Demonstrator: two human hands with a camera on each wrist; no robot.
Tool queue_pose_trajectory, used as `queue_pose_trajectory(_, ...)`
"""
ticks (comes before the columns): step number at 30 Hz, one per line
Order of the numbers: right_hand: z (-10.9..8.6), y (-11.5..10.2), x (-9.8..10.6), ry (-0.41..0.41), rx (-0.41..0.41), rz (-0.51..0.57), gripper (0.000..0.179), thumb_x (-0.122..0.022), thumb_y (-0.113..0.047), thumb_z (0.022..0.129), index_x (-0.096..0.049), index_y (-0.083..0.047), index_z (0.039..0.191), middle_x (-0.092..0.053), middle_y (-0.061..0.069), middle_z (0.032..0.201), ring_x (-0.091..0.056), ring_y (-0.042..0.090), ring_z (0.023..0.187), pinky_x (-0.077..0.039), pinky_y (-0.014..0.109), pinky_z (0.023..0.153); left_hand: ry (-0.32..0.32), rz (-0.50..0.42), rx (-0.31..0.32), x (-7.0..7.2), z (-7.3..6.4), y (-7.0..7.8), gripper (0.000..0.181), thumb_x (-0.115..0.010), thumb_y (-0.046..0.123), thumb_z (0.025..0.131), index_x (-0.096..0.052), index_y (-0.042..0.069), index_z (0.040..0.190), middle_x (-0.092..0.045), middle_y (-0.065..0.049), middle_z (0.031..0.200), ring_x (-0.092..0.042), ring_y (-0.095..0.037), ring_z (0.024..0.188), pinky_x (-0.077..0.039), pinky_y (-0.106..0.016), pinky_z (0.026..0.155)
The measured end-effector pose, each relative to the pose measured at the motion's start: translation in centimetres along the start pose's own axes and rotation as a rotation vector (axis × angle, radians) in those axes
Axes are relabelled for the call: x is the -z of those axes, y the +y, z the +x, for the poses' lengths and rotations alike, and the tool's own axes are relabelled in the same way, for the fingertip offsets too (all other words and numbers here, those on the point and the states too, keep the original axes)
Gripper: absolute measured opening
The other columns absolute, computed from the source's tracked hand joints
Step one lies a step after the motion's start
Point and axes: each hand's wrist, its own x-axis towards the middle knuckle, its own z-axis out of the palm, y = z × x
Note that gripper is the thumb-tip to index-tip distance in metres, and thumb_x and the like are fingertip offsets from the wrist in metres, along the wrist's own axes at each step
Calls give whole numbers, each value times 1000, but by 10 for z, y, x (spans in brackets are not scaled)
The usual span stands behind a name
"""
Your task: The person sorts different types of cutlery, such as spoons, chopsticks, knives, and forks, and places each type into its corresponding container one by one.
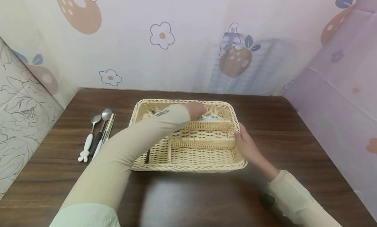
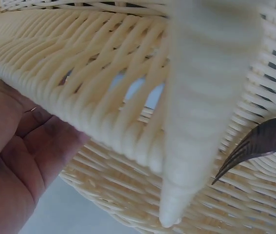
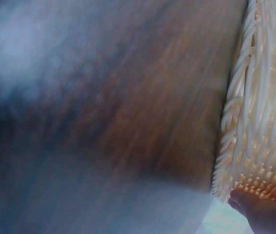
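Note:
A cream wicker basket [image 1: 203,168] with several compartments stands on the table. My right hand [image 1: 245,143] grips its right end, the thumb over the rim; the right wrist view shows that thumb [image 3: 245,200] against the wicker. My left hand [image 1: 195,110] reaches into the long back compartment, beside a pale, flat utensil part [image 1: 210,119]. In the left wrist view its fingers [image 2: 45,151] are bent next to the divider [image 2: 89,102], which hides part of them; whether they pinch anything is unclear. Dark cutlery [image 1: 147,156], including a fork head [image 2: 259,141], lies in the left compartment, partly behind my sleeve.
Left of the basket, on the brown wooden table [image 1: 274,122], lie a white-handled spoon [image 1: 88,141], a dark-handled spoon [image 1: 96,140] and chopsticks [image 1: 109,125]. Patterned cloth [image 1: 191,63] hangs behind the table and along both sides.

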Motion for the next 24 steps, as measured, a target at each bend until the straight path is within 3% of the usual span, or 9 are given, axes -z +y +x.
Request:
queue_pose_trajectory(5,0,0,0,-12,4,28,51,-22,-15,104,-4,-4,151,-35,33,137,-45,44,119,-26,58,104,53,4,9,-5,0,-3,17,-53,14,96,-65,4,103,-66,-8,98,-51,-15,74,-47,-28,74)
queue_pose_trajectory(9,-1,-1,0,-7,-5,21,51,-21,-16,104,-5,-5,151,-37,33,135,-49,42,113,-29,57,103,91,-7,18,-13,2,-8,14,-54,9,95,-67,4,98,-67,-8,94,-53,-14,72,-49,-27,72)
queue_pose_trajectory(13,-2,-1,1,-3,-2,11,51,-22,-16,104,-6,-5,151,-36,32,136,-45,43,117,-26,58,104,86,-46,36,-14,1,-10,12,-55,9,95,-66,4,99,-67,-7,91,-52,-14,69,-49,-26,71)
queue_pose_trajectory(18,-2,0,0,-9,2,19,51,-23,-16,104,-7,-6,151,-35,33,137,-43,44,119,-25,59,104,84,5,20,-15,-1,-11,12,-55,7,95,-65,4,101,-66,-7,91,-57,-16,76,-50,-28,73)
queue_pose_trajectory(21,-2,0,1,-9,-2,14,51,-23,-16,104,-6,-6,151,-37,33,136,-45,44,118,-25,59,104,112,-46,-20,-5,-17,-12,7,-59,3,92,-64,3,97,-60,-2,83,-54,-13,73,-49,-26,71)
queue_pose_trajectory(24,-2,0,3,-3,-4,9,51,-22,-17,104,-6,-6,152,-37,33,136,-49,43,113,-30,59,101,167,-192,-55,18,-51,-12,7,-57,-3,90,-62,2,89,-57,-3,79,-51,-13,71,-48,-27,70)
